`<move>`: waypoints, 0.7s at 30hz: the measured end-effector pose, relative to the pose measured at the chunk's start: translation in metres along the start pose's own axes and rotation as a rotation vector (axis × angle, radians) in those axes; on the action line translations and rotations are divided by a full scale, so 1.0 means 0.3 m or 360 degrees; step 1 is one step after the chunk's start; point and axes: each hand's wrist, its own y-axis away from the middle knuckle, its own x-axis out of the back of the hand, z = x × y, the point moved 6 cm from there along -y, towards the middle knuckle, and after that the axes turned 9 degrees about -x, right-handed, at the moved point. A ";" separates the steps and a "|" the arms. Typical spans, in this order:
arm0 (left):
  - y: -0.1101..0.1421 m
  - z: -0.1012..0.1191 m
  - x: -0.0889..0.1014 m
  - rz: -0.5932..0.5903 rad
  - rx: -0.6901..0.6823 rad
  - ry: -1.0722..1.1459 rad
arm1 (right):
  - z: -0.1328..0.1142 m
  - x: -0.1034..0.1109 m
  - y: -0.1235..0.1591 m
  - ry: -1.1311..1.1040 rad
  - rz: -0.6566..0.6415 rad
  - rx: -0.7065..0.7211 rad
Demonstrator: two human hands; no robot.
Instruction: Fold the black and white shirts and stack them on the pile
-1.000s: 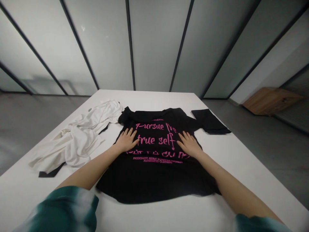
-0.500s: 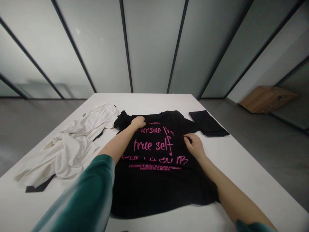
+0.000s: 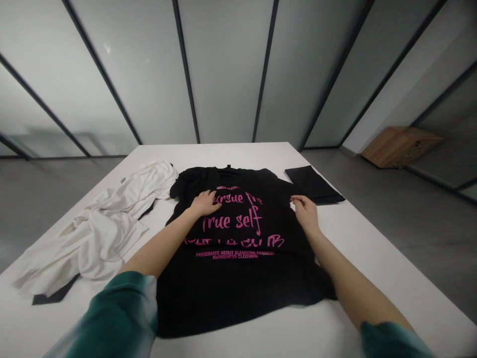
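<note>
A black T-shirt [image 3: 238, 283] with pink lettering lies spread face up on a white table [image 3: 231, 155], its collar at the far side. My left hand [image 3: 204, 203] rests palm down on the upper chest, just left of the print. My right hand [image 3: 305, 211] lies on the shirt's right side near the sleeve, fingers slightly curled; whether they pinch the cloth is hard to see. Green-and-white sleeves [image 3: 122, 313] cover both my forearms near the bottom of the view.
A crumpled white garment [image 3: 100, 243] lies on the table's left side, with a black strip poking out beneath it. A folded dark cloth [image 3: 313, 185] sits at the right. The table's side edges drop to a grey floor, where a wooden box [image 3: 400, 146] stands.
My left hand has moved from the collar back down onto the chest. My right hand has moved slightly farther up the shirt. The collar now lies flatter and shows more fully.
</note>
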 end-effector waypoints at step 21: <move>0.116 -0.064 -0.047 0.0250 -0.0039 -0.0002 | -0.038 -0.107 -0.287 0.1547 -0.0084 -0.0307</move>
